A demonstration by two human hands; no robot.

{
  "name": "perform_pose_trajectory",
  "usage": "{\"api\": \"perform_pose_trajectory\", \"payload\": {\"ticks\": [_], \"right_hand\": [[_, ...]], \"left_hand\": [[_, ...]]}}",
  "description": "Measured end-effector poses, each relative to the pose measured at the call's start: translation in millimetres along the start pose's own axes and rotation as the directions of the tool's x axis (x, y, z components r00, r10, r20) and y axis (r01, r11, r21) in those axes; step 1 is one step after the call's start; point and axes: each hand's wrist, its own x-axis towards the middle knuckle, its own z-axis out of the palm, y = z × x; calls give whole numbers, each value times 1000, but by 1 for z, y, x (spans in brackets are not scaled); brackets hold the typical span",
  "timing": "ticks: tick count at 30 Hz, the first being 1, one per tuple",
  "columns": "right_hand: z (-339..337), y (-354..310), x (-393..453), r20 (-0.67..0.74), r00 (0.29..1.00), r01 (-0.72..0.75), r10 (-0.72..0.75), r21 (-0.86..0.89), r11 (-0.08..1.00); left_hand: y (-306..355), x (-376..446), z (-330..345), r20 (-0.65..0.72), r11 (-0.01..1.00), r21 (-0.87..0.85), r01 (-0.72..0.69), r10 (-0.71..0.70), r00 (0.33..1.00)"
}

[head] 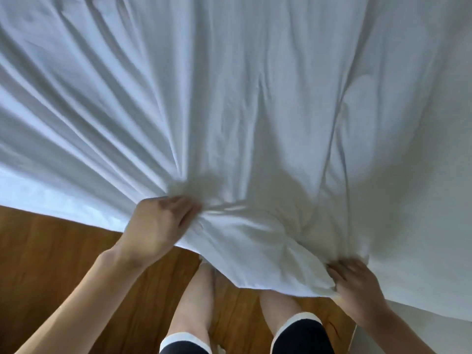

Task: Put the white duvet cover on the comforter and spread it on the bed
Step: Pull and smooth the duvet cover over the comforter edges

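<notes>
A: Where do we have the white duvet cover [229, 98] just now?

B: It fills nearly everything ahead of our hands, spread flat and creased, with long folds fanning away from our left hand [155, 226] toward the far left. Its near edge hangs between our two hands and droops toward our legs [194, 302].

A: And how are the hands set?

B: Our left hand grips a bunch of the cloth, its fingers [178, 208] curled over the gathered edge. Our right hand [357, 290] holds the lower lump of the same edge, fingers bent round it — the thumb we cannot see. The two hands are apart, the right one nearer to us and lower than the left.

A: Can we tell whether the comforter is inside?

B: The bundle between the hands looks thick and padded, but we cannot tell what fills it; only white cloth shows.

A: What lies around us?

B: Below and to the left of our left hand is the wooden floor [63, 251], brown boards running under our forearm. Our bare legs stand on it just behind the hanging edge, dark shorts [301, 335] with a white hem — these sit nearest to us. Beyond our right hand a pale flat surface [421, 323] shows under the cloth; we cannot tell what it is.

A: Does anything block our view?

B: The drooping cloth hides our feet and the side of the bed.
</notes>
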Motion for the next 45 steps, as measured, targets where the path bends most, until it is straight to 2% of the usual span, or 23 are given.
{"api": "perform_pose_trajectory", "payload": {"ticks": [3,5,6,7,9,11,13,15,18,21,23,26,29,31,32,34,36,37,41,45], "right_hand": [[-9,16,18,114,972,189,-206,148,971],[-25,29,41,72,936,326,-344,183,927],[-34,35,57,-1,924,379,-383,157,912],[-41,41,76,-85,915,402,-394,116,908],[-47,54,110,-191,921,341,-339,-27,940],[-38,73,135,-164,940,277,-298,-136,951],[-22,87,143,-48,944,315,-325,-148,937],[-6,95,142,-24,944,323,-328,-132,937],[-3,95,135,-172,962,202,-210,-64,977],[-17,104,101,-354,929,128,-108,34,991],[-22,126,52,-384,919,107,-84,39,993],[-17,174,-29,-291,956,-37,48,42,998],[3,190,-43,-111,978,-168,175,74,983],[3,176,-13,-81,954,-274,288,151,950],[1,163,2,-92,945,-294,315,192,936],[-5,126,24,-83,977,-169,197,262,950],[-8,83,35,1,1000,14,-15,299,954],[-8,65,39,31,997,57,-70,301,952],[-3,42,43,128,992,-20,-22,320,947],[-12,41,17,18,1000,-18,14,305,952]], "left_hand": [[31,29,-13,-77,997,37,-70,72,994],[50,52,-19,-104,984,39,-174,177,979],[62,65,-14,-80,964,52,-261,265,961],[75,78,-4,-34,931,73,-358,361,932],[98,100,26,137,847,92,-523,509,850],[107,106,59,310,815,92,-572,523,794],[98,94,82,415,851,119,-512,426,804],[80,67,94,386,902,138,-409,331,861],[64,22,107,265,940,189,-284,230,937],[64,7,118,188,962,203,-182,144,972],[67,9,121,99,987,162,-18,2,995],[76,15,123,8,957,166,240,-245,970],[85,18,127,-5,918,217,332,-339,941],[86,22,128,-9,901,213,379,-386,922],[88,25,127,-9,891,202,406,-413,911],[99,30,125,-24,877,136,461,-462,887],[120,33,121,-53,885,46,462,-460,886],[131,34,120,-57,900,18,435,-433,899],[161,19,115,-61,943,166,288,-282,957],[179,9,110,-30,975,135,176,-173,984]]}}
